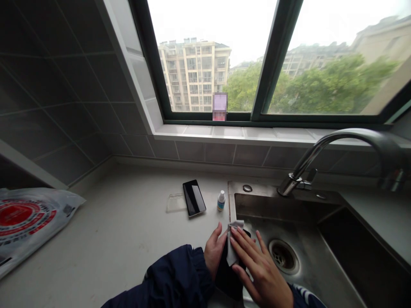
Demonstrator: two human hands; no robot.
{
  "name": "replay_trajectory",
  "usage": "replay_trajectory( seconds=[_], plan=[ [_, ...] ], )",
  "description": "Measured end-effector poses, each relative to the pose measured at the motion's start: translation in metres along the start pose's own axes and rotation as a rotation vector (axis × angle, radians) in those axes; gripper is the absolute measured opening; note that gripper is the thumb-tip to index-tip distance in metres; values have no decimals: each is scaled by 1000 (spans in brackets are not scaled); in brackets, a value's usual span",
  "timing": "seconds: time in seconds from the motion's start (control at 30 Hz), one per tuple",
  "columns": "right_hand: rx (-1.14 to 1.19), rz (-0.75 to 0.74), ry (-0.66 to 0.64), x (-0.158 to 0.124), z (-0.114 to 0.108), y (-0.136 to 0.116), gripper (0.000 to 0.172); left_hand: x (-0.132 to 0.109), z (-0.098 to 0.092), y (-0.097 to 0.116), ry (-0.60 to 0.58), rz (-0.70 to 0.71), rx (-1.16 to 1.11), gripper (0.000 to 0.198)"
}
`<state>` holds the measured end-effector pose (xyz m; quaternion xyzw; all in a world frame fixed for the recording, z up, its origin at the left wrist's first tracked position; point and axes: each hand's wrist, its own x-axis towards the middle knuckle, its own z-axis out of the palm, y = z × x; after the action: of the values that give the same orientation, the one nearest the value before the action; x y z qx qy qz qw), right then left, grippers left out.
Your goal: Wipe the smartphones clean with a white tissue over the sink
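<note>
My left hand (214, 250) grips a black flat phone (228, 278) by its edge, above the sink's left rim. My right hand (260, 267) lies with spread fingers over a pale grey cloth (231, 244), pressing it on the phone's upper part. The cloth hides part of the phone's face. Farther back on the counter lie a second black smartphone (194, 197), face up, and a clear phone case (176, 202) to its left. A small white-capped bottle (221, 200) stands upright to its right.
A steel double sink (247, 201) with a round drain (284, 256) lies below my right hand, and a curved chrome faucet (337, 143) arches above it. A white-and-red plastic bag (25, 222) lies at the counter's left. Tiled walls and a window stand behind.
</note>
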<state>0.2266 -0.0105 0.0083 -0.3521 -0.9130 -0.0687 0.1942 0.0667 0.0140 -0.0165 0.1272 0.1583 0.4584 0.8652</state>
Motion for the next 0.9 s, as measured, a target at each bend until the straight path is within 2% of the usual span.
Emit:
replay_trajectory(
  seconds=[0.07, 0.23, 0.5, 0.7, 0.9],
  plan=[
    [5, 35, 17, 0, 1, 2, 60, 0, 2, 1, 6, 4, 0, 63],
    [41, 96, 64, -3, 2, 9, 57, 0, 11, 13, -76, -46, -58, 67],
    [111, 87, 172, -5, -1, 19, 42, -2, 14, 14, -12, -17, -102, 65],
    [213, 20, 215, -6, -4, 15, 32, -3, 14, 15, 29, -53, -134, 68],
    [316, -156, 182, -3, -15, 2, 22, -4, 16, 17, 73, -104, -135, 74]
  ],
)
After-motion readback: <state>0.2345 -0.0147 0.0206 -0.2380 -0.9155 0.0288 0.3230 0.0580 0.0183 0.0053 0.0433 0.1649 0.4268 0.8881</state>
